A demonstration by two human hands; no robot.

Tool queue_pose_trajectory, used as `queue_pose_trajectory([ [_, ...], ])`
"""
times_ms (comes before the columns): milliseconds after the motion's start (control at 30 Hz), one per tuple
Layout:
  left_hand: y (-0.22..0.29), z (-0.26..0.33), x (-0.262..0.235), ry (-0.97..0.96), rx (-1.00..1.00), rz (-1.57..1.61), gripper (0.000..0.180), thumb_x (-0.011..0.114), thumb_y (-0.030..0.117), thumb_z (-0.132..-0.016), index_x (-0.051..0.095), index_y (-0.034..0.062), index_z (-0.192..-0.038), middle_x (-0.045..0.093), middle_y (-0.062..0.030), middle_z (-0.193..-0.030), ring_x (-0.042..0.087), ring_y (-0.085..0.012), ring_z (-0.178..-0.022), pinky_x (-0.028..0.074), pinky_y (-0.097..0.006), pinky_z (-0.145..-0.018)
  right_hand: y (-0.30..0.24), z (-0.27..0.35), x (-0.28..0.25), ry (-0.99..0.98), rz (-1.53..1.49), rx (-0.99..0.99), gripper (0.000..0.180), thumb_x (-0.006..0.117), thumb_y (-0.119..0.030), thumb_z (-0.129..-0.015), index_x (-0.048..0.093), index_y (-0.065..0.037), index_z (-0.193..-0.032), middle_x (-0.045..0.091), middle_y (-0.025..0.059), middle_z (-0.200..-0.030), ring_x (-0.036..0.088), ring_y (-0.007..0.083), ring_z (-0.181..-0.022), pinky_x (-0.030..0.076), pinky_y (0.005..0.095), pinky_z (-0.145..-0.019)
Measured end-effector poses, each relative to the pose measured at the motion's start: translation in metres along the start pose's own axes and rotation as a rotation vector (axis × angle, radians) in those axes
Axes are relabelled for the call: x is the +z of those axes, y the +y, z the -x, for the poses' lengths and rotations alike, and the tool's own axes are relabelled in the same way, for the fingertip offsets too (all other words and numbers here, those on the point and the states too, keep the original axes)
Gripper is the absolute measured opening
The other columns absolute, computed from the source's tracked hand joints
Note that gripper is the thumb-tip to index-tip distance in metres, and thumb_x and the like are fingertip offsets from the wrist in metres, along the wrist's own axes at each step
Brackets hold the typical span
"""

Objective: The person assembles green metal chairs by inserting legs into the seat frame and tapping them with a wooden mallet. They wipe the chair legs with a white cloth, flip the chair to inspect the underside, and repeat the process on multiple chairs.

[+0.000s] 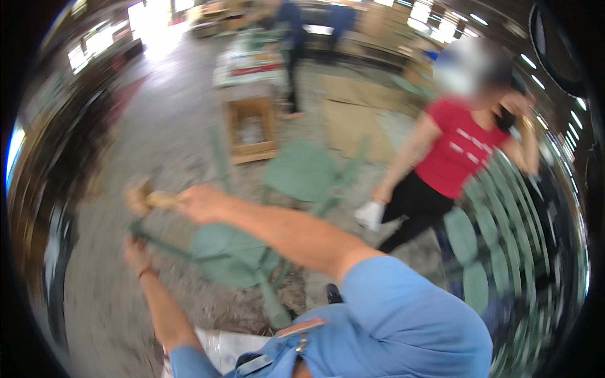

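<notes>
My right hand is closed round the light wooden handle of a mallet. The brown mallet head is blurred, and sits just above the end of a green chair leg. Below it, my left hand grips that leg near its end. The leg belongs to a green chair, which is tilted in front of me with its rounded seat showing. Motion blur hides whether the mallet head touches the leg.
Another green chair stands just beyond. Behind it are an open wooden box and a worktable. A person in a red shirt stands close on my right, a white cloth-like item in hand. Stacked green chairs fill the right side.
</notes>
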State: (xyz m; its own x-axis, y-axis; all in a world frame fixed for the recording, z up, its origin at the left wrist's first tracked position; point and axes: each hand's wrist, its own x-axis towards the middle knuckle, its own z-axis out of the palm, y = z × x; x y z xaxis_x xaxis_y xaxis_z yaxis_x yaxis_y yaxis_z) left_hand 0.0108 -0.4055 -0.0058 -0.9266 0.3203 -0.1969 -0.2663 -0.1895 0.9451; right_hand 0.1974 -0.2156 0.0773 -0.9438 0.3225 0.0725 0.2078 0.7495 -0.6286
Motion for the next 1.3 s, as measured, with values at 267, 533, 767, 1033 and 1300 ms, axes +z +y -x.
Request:
queue_pose_trajectory([
  [267,-0.078,0.029,0.031,-0.001,0.092,-0.289,0.03,0.046,0.013,-0.103,0.049,-0.0024,-0.077,0.046,-0.0042,-0.076,0.041,-0.015,-0.07,0.045,-0.027,-0.068,0.077,0.142,-0.048,0.305,-0.571,0.237,0.042,0.055,-0.027,-0.097,0.057,-0.003,-0.131,0.066,0.0161,-0.083,0.063,0.0237,-0.079,0.049,0.038,-0.072],
  [533,-0.135,0.118,0.003,-0.87,-0.018,-0.971,0.055,0.062,0.035,-0.095,0.048,0.0084,-0.14,0.059,-0.0195,-0.131,0.063,-0.0376,-0.104,0.052,-0.041,-0.087,0.122,0.274,0.012,0.465,-0.676,0.35,0.041,0.064,-0.029,-0.091,0.061,-0.004,-0.122,0.065,0.0102,-0.07,0.064,0.0263,-0.063,0.049,0.041,-0.061],
  [767,-0.158,0.235,0.177,-0.905,0.325,-0.715,0.054,0.062,0.033,-0.095,0.048,0.0072,-0.14,0.059,-0.0189,-0.13,0.063,-0.0357,-0.103,0.052,-0.04,-0.087,0.119,0.395,0.03,0.486,-0.378,0.368,0.022,0.069,-0.02,-0.069,0.064,-0.006,-0.086,0.066,0.0169,-0.073,0.065,0.0365,-0.073,0.05,0.0458,-0.066],
  [1033,-0.177,0.398,0.26,-1.257,0.357,-0.599,0.052,0.062,0.031,-0.095,0.048,0.0059,-0.139,0.059,-0.0182,-0.128,0.062,-0.0335,-0.102,0.052,-0.039,-0.087,0.138,0.519,0.026,0.265,-0.16,0.374,0.018,0.067,-0.023,-0.065,0.067,-0.008,-0.075,0.066,0.0174,-0.073,0.064,0.0389,-0.074,0.048,0.051,-0.067],
  [1300,-0.219,0.492,0.271,-1.607,0.245,-0.571,0.051,0.061,0.029,-0.095,0.048,0.0046,-0.138,0.059,-0.0176,-0.127,0.062,-0.0313,-0.102,0.052,-0.038,-0.086,0.132,0.581,0.014,0.343,-0.083,0.46,0.031,0.07,-0.038,-0.07,0.069,-0.007,-0.076,0.067,0.0174,-0.075,0.065,0.0379,-0.077,0.049,0.0504,-0.069],
])
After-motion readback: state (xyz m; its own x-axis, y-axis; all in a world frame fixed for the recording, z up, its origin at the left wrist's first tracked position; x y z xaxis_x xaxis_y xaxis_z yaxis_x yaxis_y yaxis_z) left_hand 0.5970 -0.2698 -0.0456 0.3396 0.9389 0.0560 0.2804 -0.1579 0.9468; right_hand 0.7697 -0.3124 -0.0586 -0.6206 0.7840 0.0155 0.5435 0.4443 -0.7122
